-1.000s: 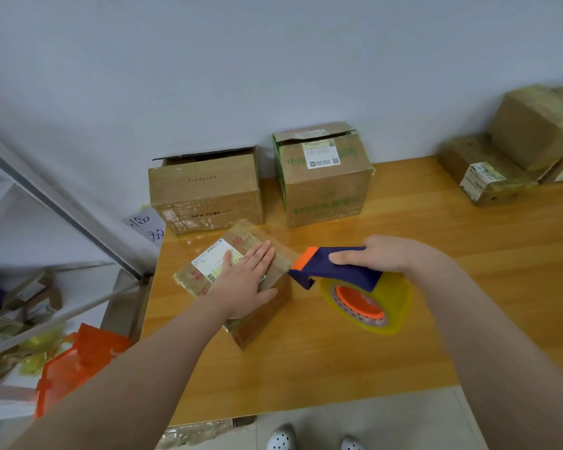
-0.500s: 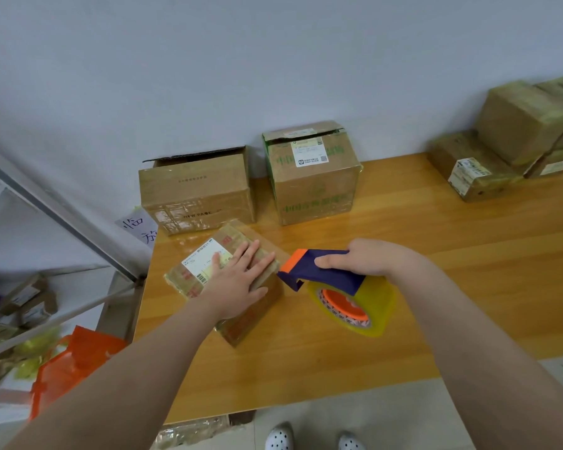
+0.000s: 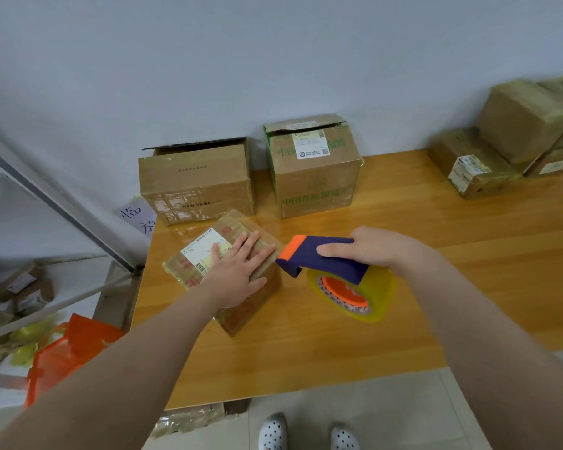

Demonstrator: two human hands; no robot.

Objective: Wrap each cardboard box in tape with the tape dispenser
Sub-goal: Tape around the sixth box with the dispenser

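The small cardboard box lies on the left front part of the wooden table, turned at an angle to the table's edge. Its faces are glossy with clear tape, and a white shipping label sits on its top. The left hand lies flat on that top, palm down and fingers straight and close together; it partly covers the label and grasps nothing.

Just right of the box is the tape dispenser, a navy body with an orange tip that points at the box's upper right edge. Whether the tip touches the box cannot be told. The right hand is wrapped over the dispenser from above, with its fingers curled round the navy body. Below the hand hangs the tape roll — yellowish and translucent around an orange core, tilted over the tabletop.

Behind the small box, against the pale wall, stand two larger cartons. The brown carton on the left has a raised top flap, and the green-printed carton beside it carries a white label near its top. Well apart from these, at the table's far right, is a stack of taped boxes.

Left of the table there is a paper note with handwritten characters, a slanting metal shelf frame and an orange bag on the floor. At the bottom edge — a pair of white perforated shoes.
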